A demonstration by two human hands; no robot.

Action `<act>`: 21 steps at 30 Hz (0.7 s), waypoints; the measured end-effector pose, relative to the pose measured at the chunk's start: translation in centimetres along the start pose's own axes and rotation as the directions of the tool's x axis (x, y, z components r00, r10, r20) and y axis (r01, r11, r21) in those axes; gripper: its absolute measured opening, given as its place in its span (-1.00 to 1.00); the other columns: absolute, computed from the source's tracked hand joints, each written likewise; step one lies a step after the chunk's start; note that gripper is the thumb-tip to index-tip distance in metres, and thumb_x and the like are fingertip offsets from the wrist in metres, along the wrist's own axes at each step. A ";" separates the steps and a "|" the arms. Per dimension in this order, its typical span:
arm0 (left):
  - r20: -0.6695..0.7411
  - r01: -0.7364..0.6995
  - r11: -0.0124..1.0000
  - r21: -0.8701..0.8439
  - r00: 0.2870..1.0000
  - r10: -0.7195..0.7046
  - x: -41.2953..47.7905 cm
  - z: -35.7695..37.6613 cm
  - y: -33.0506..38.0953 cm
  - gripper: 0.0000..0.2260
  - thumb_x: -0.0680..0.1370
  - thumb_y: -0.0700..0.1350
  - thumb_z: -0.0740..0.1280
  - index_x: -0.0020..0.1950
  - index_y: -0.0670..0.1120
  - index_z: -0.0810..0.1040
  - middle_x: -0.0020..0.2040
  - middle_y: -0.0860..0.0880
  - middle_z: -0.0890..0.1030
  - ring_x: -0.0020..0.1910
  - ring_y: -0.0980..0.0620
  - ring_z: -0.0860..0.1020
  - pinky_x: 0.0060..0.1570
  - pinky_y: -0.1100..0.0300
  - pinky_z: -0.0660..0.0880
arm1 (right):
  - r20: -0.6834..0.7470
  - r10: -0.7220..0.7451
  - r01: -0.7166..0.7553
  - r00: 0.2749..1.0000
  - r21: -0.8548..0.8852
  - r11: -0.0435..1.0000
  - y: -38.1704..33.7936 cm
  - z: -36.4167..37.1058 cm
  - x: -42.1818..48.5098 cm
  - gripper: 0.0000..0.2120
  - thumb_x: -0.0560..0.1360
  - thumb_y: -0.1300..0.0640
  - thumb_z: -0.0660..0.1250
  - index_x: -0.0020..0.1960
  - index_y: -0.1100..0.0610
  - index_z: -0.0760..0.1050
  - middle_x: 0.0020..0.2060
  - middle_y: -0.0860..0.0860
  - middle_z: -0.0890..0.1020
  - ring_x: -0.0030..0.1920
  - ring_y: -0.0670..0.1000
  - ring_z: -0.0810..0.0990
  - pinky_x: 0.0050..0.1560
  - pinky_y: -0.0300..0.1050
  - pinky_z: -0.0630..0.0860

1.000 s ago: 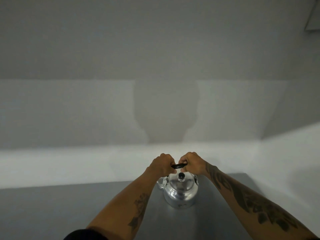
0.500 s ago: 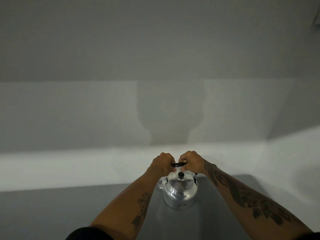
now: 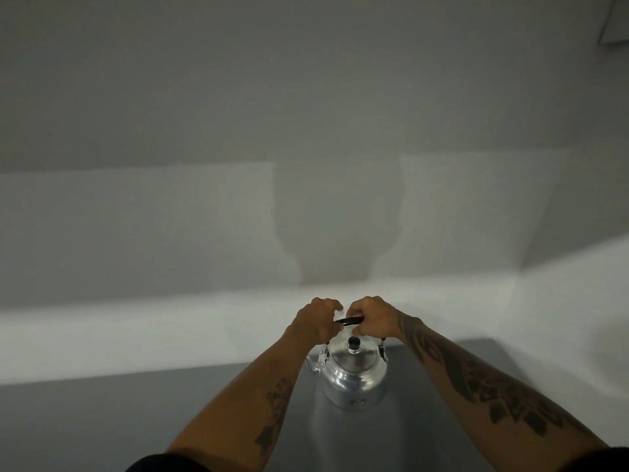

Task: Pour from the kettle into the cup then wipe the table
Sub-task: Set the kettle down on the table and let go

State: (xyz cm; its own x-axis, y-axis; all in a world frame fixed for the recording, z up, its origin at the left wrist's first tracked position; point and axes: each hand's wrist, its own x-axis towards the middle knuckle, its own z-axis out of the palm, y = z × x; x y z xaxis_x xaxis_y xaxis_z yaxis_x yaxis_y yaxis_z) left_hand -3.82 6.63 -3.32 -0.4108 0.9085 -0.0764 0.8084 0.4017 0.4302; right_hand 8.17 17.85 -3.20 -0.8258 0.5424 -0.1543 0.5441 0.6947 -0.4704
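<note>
A shiny metal kettle with a black lid knob stands upright on the grey table, near its far edge. Its black handle arches over the lid. My left hand grips the handle's left end and my right hand grips its right end, both with fingers curled around it. The spout sticks out to the left, partly hidden behind my left forearm. No cup or cloth is in view.
A white ledge runs behind the table, with a pale wall above it carrying my shadow. The table's far right corner lies just beyond my right forearm.
Both hands stay on the kettle handle and the kettle rests in the same spot. My left fingers have loosened slightly at the handle. The view has shifted a little.
</note>
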 end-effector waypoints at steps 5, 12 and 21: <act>-0.160 -0.069 0.992 0.108 0.983 0.086 -3.0 -2.5 1.1 -0.53 0.57 -0.04 0.28 0.47 0.00 0.31 0.42 -0.07 0.44 0.35 -0.12 0.44 0.28 -0.02 0.41 | -0.143 -0.013 0.012 0.990 -0.012 1.000 -1.5 -1.4 -2.1 -0.60 0.49 0.03 0.33 0.30 0.11 0.46 0.26 0.08 0.55 0.24 0.08 0.51 0.26 -0.05 0.46; -0.416 -0.107 0.944 0.311 0.878 0.236 -9.5 -6.2 1.8 -0.44 0.63 0.02 0.16 0.57 -0.01 0.02 0.58 -0.12 0.11 0.55 -0.14 0.09 0.46 -0.11 0.15 | -0.428 -0.215 0.119 0.877 -0.241 0.963 -7.4 -3.8 -6.6 -0.49 0.60 -0.03 0.15 0.50 0.09 0.18 0.49 0.13 0.29 0.47 0.15 0.27 0.44 0.14 0.23; -0.547 0.090 0.909 0.408 0.821 0.164 -19.3 -7.0 -3.1 -0.33 0.61 0.16 0.09 0.57 -0.04 -0.16 0.59 -0.17 -0.15 0.56 -0.20 -0.16 0.47 -0.27 -0.12 | -0.455 -0.274 0.136 0.847 -0.314 0.940 -15.8 1.2 -11.6 -0.42 0.62 -0.09 0.00 0.55 0.03 -0.13 0.57 0.12 -0.03 0.55 0.16 0.01 0.49 0.25 0.00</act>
State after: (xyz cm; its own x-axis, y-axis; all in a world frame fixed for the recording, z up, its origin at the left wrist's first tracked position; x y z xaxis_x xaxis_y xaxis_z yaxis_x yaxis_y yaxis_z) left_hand -1.32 -12.99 3.16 -0.4350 0.7486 0.5003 0.8695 0.4935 0.0175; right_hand 8.99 -0.01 5.04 -0.7815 0.4841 0.3936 0.4459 0.8746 -0.1906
